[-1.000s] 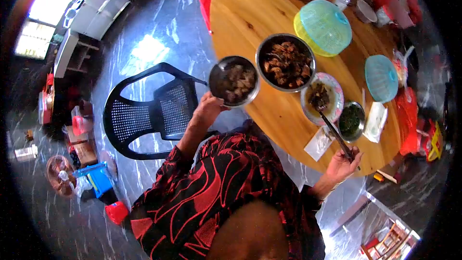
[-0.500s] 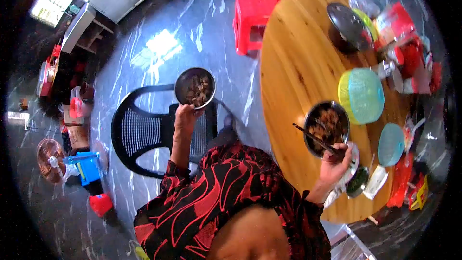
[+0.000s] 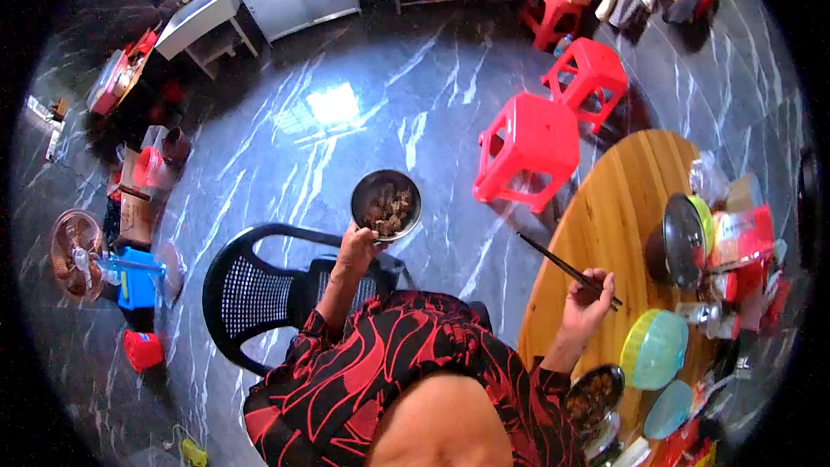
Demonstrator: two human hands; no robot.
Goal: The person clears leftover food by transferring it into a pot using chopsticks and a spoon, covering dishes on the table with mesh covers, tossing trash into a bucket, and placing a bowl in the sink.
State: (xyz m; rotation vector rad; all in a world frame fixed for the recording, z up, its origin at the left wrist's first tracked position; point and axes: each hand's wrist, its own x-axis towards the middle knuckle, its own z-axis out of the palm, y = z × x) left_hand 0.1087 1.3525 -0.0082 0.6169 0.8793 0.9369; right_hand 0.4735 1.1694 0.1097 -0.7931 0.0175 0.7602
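Observation:
My left hand (image 3: 354,252) grips the rim of a metal bowl (image 3: 386,205) with brown chunks of food in it, held out over the floor. My right hand (image 3: 589,300) is closed around dark chopsticks (image 3: 566,267), which point up and to the left near the table's edge. Nothing shows between their tips. A dark dish of brown food (image 3: 595,395) sits on the wooden table (image 3: 596,246) below my right hand, partly covered by my sleeve.
A black chair (image 3: 252,281) stands at my left. Red stools (image 3: 529,149) are beyond the table. On the table are a lidded pot (image 3: 684,242), a yellow and blue basket (image 3: 654,348) and red packages (image 3: 742,238). A fan (image 3: 78,255) stands far left.
The view has turned, so the table sits lower and further right. My right hand has moved away from the dish with the chopsticks. The bowl stays in my left hand.

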